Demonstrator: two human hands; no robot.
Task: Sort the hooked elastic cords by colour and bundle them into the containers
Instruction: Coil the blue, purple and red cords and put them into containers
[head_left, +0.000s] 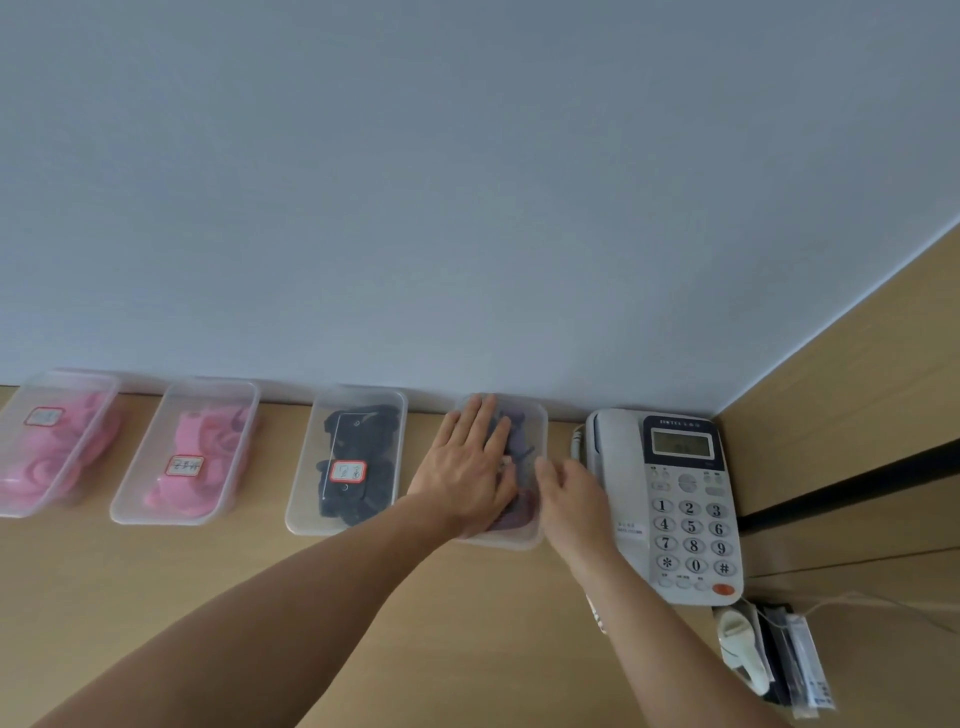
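Big pale wall up top, wood desk below, side panel on rt. Clear tubs lined vs wall: tub 1 & tub 2 w/ pink cords, tub 3 w/ black cords, tub 4 w/ purple cords. Phone just beside. Left hand flat on tub 4, fingers straight, pressing. Right hand at its rt rim, can't tell if gripping.

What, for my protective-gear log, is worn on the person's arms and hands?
Nothing visible: the left hand and right hand carry no gloves or watch, and both forearms show no sleeves. A small white-and-red patch by the right forearm is too unclear to identify.
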